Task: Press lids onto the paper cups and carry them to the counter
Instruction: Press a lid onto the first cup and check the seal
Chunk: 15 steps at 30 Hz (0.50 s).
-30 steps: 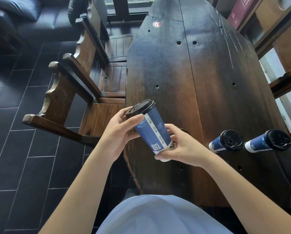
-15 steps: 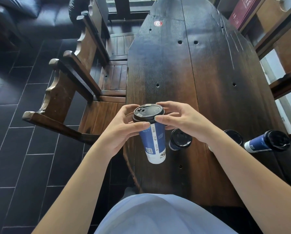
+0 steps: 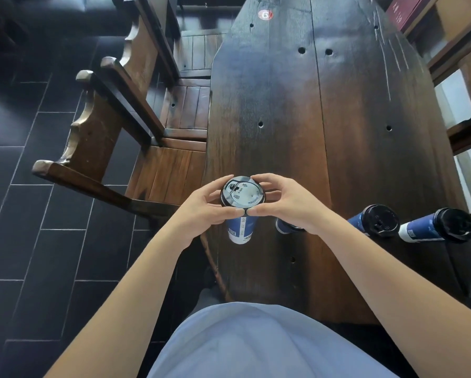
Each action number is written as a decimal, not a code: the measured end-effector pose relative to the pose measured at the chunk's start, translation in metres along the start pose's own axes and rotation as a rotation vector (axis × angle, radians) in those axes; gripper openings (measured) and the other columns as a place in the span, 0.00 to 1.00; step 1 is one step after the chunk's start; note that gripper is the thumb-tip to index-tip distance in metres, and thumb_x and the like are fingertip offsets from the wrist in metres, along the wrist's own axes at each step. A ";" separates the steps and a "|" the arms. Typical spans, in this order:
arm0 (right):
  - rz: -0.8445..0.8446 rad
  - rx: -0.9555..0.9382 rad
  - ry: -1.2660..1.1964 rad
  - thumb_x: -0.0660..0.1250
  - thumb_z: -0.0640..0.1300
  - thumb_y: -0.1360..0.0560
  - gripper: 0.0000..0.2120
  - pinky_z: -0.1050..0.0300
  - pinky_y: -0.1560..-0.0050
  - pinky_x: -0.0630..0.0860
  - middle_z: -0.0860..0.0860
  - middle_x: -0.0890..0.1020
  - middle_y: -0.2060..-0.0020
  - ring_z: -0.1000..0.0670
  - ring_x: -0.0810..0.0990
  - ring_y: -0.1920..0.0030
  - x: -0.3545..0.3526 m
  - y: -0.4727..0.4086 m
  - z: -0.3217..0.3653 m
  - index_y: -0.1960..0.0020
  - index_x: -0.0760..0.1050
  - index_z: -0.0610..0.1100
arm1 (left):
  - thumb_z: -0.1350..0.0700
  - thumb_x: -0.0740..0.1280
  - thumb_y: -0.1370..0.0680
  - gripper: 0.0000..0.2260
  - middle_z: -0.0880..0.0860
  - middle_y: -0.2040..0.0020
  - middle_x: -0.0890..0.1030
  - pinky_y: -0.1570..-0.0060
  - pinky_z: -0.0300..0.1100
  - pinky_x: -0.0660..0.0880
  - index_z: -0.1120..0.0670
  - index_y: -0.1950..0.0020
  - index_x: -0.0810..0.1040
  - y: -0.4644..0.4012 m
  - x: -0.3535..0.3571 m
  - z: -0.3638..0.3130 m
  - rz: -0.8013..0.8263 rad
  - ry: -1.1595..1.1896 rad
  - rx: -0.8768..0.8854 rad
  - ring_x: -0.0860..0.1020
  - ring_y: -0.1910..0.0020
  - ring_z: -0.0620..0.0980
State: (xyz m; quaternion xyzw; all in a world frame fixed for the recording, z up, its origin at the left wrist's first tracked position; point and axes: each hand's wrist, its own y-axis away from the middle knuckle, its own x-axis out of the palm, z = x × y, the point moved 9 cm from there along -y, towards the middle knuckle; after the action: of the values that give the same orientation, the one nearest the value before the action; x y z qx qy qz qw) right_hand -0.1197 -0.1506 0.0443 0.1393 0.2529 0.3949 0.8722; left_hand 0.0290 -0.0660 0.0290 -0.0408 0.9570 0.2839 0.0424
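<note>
Two-handed grip above dark wooden table (image 3: 338, 159), tiled floor (image 3: 37, 241)

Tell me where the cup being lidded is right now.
Head view, centre: the blue cup is gripped at its lid by both hands, at the table's left edge.

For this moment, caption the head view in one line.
Both hands, left hand and right hand, grip the black lid on a blue paper cup at the wooden table.

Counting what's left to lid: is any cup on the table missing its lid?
No, the held cup and the two cups lying at right have black lids; a fourth is mostly hidden behind the right hand.
</note>
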 end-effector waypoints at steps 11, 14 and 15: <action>-0.053 0.025 0.097 0.81 0.41 0.31 0.36 0.62 0.34 0.75 0.55 0.79 0.35 0.55 0.78 0.35 0.035 -0.036 -0.054 0.29 0.70 0.50 | 0.56 0.80 0.26 0.36 0.45 0.27 0.77 0.29 0.51 0.73 0.42 0.22 0.69 -0.040 -0.008 0.051 -0.056 -0.284 0.015 0.75 0.29 0.50; -0.058 0.028 0.137 0.81 0.41 0.31 0.37 0.58 0.32 0.75 0.56 0.78 0.34 0.55 0.77 0.34 0.042 -0.045 -0.062 0.27 0.68 0.52 | 0.58 0.80 0.26 0.36 0.45 0.27 0.77 0.28 0.51 0.74 0.43 0.22 0.69 -0.047 -0.010 0.060 -0.063 -0.273 0.016 0.75 0.28 0.51; -0.057 0.032 0.152 0.80 0.41 0.30 0.38 0.57 0.31 0.74 0.57 0.77 0.33 0.55 0.76 0.33 0.045 -0.049 -0.065 0.26 0.67 0.53 | 0.58 0.80 0.26 0.36 0.45 0.27 0.77 0.28 0.52 0.74 0.43 0.22 0.69 -0.049 -0.010 0.064 -0.062 -0.273 0.015 0.75 0.28 0.51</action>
State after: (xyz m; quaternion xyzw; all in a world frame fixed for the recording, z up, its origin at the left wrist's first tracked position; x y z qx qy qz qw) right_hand -0.1002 -0.1452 -0.0460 0.1156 0.3285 0.3751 0.8591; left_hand 0.0479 -0.0713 -0.0496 -0.0312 0.9428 0.2782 0.1811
